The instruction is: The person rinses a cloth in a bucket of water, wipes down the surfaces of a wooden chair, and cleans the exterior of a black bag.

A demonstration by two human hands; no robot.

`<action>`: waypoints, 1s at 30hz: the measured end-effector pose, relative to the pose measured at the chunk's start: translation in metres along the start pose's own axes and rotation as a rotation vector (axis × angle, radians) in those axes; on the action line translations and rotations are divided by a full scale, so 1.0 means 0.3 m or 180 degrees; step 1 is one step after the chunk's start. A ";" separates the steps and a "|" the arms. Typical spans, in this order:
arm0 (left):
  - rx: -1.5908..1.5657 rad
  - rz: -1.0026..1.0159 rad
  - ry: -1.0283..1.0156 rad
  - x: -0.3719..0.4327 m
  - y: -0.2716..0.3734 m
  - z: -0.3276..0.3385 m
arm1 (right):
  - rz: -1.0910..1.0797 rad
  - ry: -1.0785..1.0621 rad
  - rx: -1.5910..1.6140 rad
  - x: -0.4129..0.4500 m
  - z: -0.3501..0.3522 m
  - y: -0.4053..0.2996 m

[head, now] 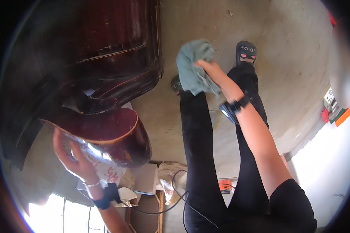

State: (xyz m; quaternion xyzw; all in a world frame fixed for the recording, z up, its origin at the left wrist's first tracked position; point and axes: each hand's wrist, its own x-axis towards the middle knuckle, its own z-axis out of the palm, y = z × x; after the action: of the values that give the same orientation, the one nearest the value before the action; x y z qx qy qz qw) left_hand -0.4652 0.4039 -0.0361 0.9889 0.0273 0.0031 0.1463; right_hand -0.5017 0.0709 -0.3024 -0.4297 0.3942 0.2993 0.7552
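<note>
A glossy dark red hollow piece with a curved, worn rim (110, 141) is at the lower left, beside dark red lacquered furniture (116, 29). My left hand (75, 160) is at its near left side, the fingers bent up against the outer wall and rim; the fingertips are partly blurred. Whether this piece is joined to the furniture cannot be told. My right hand (211, 68) grips a crumpled grey-green cloth (192, 67) at the upper middle, above my leg and shoe. The cloth hangs over both sides of the fingers and touches nothing else that shows clearly.
My legs in black trousers (197, 131) stretch over the bare floor (280, 96). Below the hollow piece are a white box (145, 177), a plastic bag and a wooden frame (161, 209). A black cable (163, 212) loops near my leg. A power strip (329, 97) lies far right.
</note>
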 end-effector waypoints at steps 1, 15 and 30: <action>0.0004 0.0021 -0.0032 0.026 -0.054 0.004 | -0.0021 0.0071 -0.0219 0.061 0.058 0.018; -0.0260 0.0065 -0.1047 0.097 -0.216 0.032 | -0.0151 -0.0370 -0.1547 0.149 0.345 0.184; -0.0076 0.0908 -0.0643 0.094 -0.218 0.118 | 0.0333 0.0053 0.0517 0.018 0.256 0.261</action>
State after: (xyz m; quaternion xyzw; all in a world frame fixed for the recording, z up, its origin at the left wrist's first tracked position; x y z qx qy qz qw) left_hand -0.4402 0.4577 -0.0890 0.9762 -0.1281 -0.0753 0.1581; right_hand -0.5349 0.1749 -0.3149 -0.3483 0.4454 0.3017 0.7676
